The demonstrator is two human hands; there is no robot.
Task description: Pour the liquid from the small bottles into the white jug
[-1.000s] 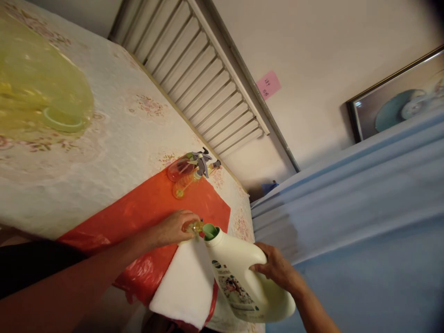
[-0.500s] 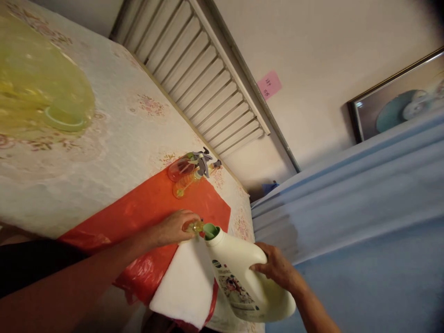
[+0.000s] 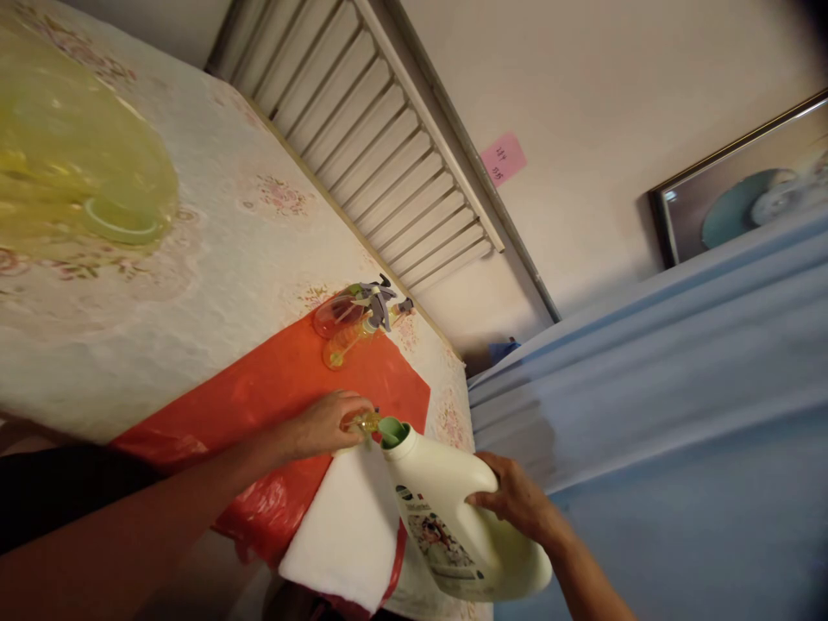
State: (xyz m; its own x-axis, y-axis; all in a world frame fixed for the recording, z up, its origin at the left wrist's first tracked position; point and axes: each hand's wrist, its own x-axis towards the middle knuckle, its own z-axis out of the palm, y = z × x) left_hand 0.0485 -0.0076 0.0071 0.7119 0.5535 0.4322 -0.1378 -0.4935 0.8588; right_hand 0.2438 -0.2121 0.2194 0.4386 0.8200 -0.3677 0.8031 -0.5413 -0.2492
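Observation:
My left hand (image 3: pixel 340 420) is wrapped round a small clear bottle (image 3: pixel 367 421) with yellowish liquid, its neck against the green spout (image 3: pixel 392 431) of a large cream jug (image 3: pixel 446 509). By its handle, my right hand (image 3: pixel 511 496) grips this jug, which is tilted so the spout faces the small bottle. A printed picture label shows on the jug's side. Beneath the hands are a red plastic sheet (image 3: pixel 272 388) and a folded white cloth (image 3: pixel 349 526). Past the left hand stand spray bottles with grey trigger heads, the nearest one a yellow-tinted spray bottle (image 3: pixel 346 343).
A large translucent yellow container (image 3: pixel 78 147) sits at the upper left on the floral tablecloth (image 3: pixel 220 250). Along the table's far edge runs a slatted metal rack (image 3: pixel 381 129). Blue fabric (image 3: pixel 647 371) hangs at the right, below a framed picture (image 3: pixel 743 198).

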